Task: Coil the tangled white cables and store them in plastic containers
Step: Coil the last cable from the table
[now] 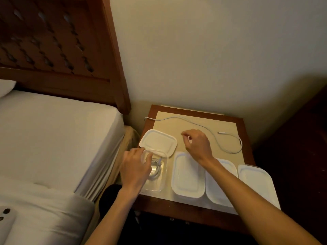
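A person is standing over a small wooden desk (240, 124) set in the corner of a room, beside a bed (53, 135) with white sheets and a dark carved headboard (53, 41). Only the forearms and the two bare hands are showing.

The left hand (135, 167) is reaching down at the near left corner of the desk, its fingers curling over the rim of an open clear plastic container (157, 184). Inside that container a coiled white cable (156, 169) is lying, with one plug end sticking up near the far rim. Just behind the container, a white lid (158, 143) is lying flat, its near edge overlapping the container's far rim.

The right hand (197, 144) is hovering over the middle of the desk with its fingers curled inward; something small and pale is showing between the fingertips, but whether it is being pinched cannot be told.

A second white cable (212, 134) is lying loose across the back of the desk. It is running from the far left edge in a long curve toward the right, looping round near the right edge, and ending in a plug that is pointing left.

Along the near edge, to the right of the open container, three more containers with white lids on are sitting side by side: one (187, 175) just beside the open container, one (219, 184) partly hidden under the right forearm, and one (256, 181) at the near right corner, overhanging the desk edge.
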The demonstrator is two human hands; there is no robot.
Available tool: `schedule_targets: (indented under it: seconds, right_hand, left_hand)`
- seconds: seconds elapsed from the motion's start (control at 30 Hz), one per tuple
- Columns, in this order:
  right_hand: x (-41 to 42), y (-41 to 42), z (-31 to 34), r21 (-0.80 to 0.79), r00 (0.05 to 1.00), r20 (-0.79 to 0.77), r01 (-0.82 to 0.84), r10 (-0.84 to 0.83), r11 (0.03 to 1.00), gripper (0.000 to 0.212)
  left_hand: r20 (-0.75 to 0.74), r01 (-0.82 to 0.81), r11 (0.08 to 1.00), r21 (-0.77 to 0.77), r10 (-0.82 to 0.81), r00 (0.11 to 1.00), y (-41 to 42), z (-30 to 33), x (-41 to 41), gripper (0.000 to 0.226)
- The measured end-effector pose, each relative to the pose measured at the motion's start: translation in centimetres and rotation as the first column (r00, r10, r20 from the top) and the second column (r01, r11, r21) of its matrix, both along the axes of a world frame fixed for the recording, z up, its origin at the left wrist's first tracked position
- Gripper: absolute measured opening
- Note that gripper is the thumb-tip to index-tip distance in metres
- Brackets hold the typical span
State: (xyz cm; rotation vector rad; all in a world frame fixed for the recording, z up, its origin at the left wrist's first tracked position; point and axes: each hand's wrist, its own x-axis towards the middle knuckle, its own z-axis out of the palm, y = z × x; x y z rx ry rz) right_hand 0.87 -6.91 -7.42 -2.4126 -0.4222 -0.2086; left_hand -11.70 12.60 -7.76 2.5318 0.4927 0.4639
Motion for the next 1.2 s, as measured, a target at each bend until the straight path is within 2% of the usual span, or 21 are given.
schedule_targets:
  seconds: [0.1, 0.17, 0.3, 0.43, 0.5, 0.57, 0.63, 0.73, 0.8, 0.93, 1.0, 1.1, 1.2]
  right_hand:
    - [2.5, -5.1, -0.3, -0.215, 0.952, -0.158, 0.225, -0.261, 0.95, 0.029]
    - [3.5, -8.3, -0.4, -0.385, 0.906, -0.215, 0.264, -0.364, 0.884, 0.031]
    - [4.4, -12.3, -0.8, -0.609, 0.874, -0.311, 0.117, -0.372, 0.785, 0.024]
    - [5.0, -14.1, -1.4, -0.628, 0.927, -0.225, 0.098, -0.301, 0.772, 0.017]
    - [5.3, -14.8, -0.9, -0.477, 0.933, -0.276, 0.076, -0.232, 0.875, 0.016]
    - [5.4, -15.1, 0.4, -0.214, 0.936, -0.335, 0.036, -0.108, 0.976, 0.014]
    - [5.4, -15.4, 2.8, -0.028, 0.963, -0.268, 0.013, -0.02, 1.0, 0.013]
    - [5.5, -15.7, 7.3, 0.134, 0.988, -0.152, -0.013, 0.033, 0.991, 0.013]
    - [5.6, -15.6, 10.2, 0.259, 0.987, -0.144, -0.036, 0.076, 0.965, 0.015]
    - [5.4, -15.4, 15.7, 0.562, 0.927, -0.297, -0.023, 0.228, 0.827, 0.027]
    - [4.7, -15.3, 18.7, 0.65, 0.876, -0.345, -0.035, 0.336, 0.759, 0.033]
    - [3.3, -15.0, 22.5, 0.762, 0.803, -0.379, -0.011, 0.46, 0.648, 0.038]
    - [2.1, -14.8, 25.3, 0.797, 0.764, -0.375, -0.022, 0.525, 0.603, 0.039]
  left_hand:
    - [0.04, 0.175, 0.979, -0.1, -0.172, 0.984, -4.0, 2.1, 4.6, 0.026]
    - [0.015, 0.344, 0.933, -0.109, -0.344, 0.939, -7.0, 2.8, 7.8, 0.022]
    - [-0.115, 0.593, 0.805, 0.014, -0.587, 0.801, -12.5, 2.5, 12.9, 0.02]
    - [-0.238, 0.676, 0.735, 0.061, -0.647, 0.725, -16.6, 1.6, 15.0, 0.034]
    - [-0.255, 0.687, 0.726, 0.025, -0.66, 0.706, -17.9, 1.4, 15.6, 0.055]
    - [-0.237, 0.701, 0.709, -0.075, -0.696, 0.678, -18.1, 1.7, 16.2, 0.068]
    - [-0.135, 0.736, 0.663, -0.137, -0.749, 0.649, -18.1, 2.6, 17.0, 0.058]
    - [0.09, 0.771, 0.619, -0.154, -0.768, 0.634, -18.0, 5.8, 18.2, 0.025]
    - [0.224, 0.793, 0.598, -0.119, -0.762, 0.608, -17.5, 9.0, 19.2, 0.018]
    - [0.387, 0.783, 0.603, 0.156, -0.766, 0.513, -15.3, 16.9, 20.6, 0.012]
    - [0.438, 0.748, 0.621, 0.232, -0.754, 0.49, -13.7, 20.4, 20.6, 0.011]
    - [0.529, 0.672, 0.692, 0.265, -0.687, 0.499, -10.8, 24.0, 20.1, 0.011]
    - [0.561, 0.599, 0.735, 0.317, -0.655, 0.507, -8.1, 26.1, 19.5, 0.011]
